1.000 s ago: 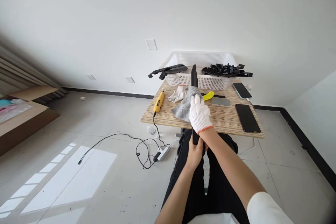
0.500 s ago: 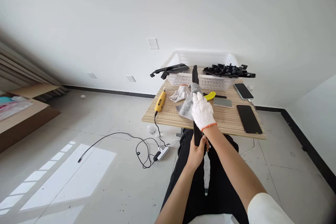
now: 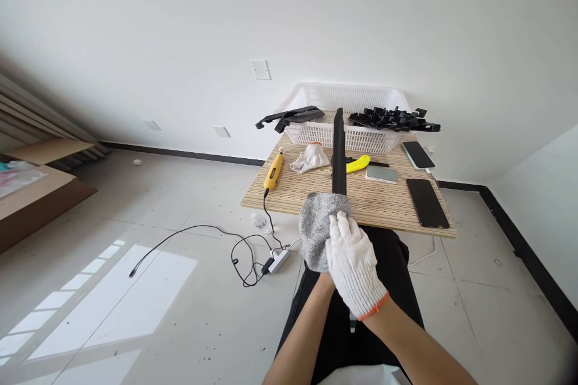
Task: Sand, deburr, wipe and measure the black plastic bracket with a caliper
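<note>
On one black strip (image 3: 339, 153), right fingers (image 3: 344, 228) clamp one grey cloth (image 3: 315, 230); left fingers, hidden, I cannot tell.

A person's gloved right hand (image 3: 354, 266), back upward, fingers (image 3: 342, 225) close together, left forearm (image 3: 301, 331) slanting in beside it, left hand hidden

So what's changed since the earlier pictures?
The white-gloved right hand moved the fuzzy grey cloth down the long black strip, nearer the camera, hiding the bare left hand. The yellow corded tool and white plastic basket stayed put.
</note>
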Motion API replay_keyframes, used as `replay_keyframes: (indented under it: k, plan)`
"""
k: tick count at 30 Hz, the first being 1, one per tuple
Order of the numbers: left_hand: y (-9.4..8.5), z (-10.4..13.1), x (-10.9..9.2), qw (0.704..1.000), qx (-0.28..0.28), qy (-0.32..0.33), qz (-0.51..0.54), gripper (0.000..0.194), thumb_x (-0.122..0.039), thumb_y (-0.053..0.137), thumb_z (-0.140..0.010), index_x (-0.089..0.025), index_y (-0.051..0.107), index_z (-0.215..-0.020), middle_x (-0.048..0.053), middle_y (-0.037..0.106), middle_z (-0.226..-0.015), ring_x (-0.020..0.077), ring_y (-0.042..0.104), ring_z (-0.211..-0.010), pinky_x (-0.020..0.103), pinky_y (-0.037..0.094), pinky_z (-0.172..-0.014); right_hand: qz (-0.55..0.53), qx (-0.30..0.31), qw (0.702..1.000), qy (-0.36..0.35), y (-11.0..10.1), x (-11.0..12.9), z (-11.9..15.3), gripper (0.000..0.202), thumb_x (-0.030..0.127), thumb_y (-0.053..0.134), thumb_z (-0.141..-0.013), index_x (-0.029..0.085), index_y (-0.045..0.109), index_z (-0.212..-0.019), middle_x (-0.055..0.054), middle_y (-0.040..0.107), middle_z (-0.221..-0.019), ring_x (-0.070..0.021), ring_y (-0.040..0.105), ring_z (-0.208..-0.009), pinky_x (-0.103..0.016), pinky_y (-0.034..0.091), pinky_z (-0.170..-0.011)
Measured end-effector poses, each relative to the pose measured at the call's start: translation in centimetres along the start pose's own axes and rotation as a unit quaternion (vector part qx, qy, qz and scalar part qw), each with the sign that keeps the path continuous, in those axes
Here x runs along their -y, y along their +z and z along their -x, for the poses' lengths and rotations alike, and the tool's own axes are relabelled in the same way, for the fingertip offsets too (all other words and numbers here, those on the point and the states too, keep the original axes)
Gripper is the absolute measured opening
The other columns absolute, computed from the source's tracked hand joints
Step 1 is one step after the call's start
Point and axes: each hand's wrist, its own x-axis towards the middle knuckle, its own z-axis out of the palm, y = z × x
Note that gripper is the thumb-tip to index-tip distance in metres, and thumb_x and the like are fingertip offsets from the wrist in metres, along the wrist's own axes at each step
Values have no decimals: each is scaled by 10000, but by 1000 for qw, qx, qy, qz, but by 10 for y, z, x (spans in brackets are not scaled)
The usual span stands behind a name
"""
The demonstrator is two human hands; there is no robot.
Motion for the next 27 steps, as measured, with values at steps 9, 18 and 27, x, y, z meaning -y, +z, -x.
replay_keyframes:
  k: [9,18,27]
  plan:
    - [9,-4,-9,982,67,-68,166,304,-297,755,-728,-164,660,-984,120,737,-1054,254,696,-968,352,553,-827,51,15,995,-79,-12,-1,-86,546,233,359,-996,116,433,-1524,-206,441,-1542,-276,617,-1017,-405,573,-723]
    - [11,-5,-9,968,105,-90,207,318,-440,685,-864,-172,539,-776,-22,594,-634,94,551,-556,250,462,-596,78,-4,996,-53,-12,20,-165,634,264,402,-980,84,307,-1580,-247,254,-1635,-292,599,-1020,-413,556,-699]
    - [9,-1,-12,972,135,-49,185,300,-454,654,-900,-169,564,-874,28,627,-804,141,639,-747,288,545,-699,102,4,994,-34,-29,27,-227,664,278,360,-990,84,211,-1608,-298,196,-1634,-275,653,-978,-403,566,-695]
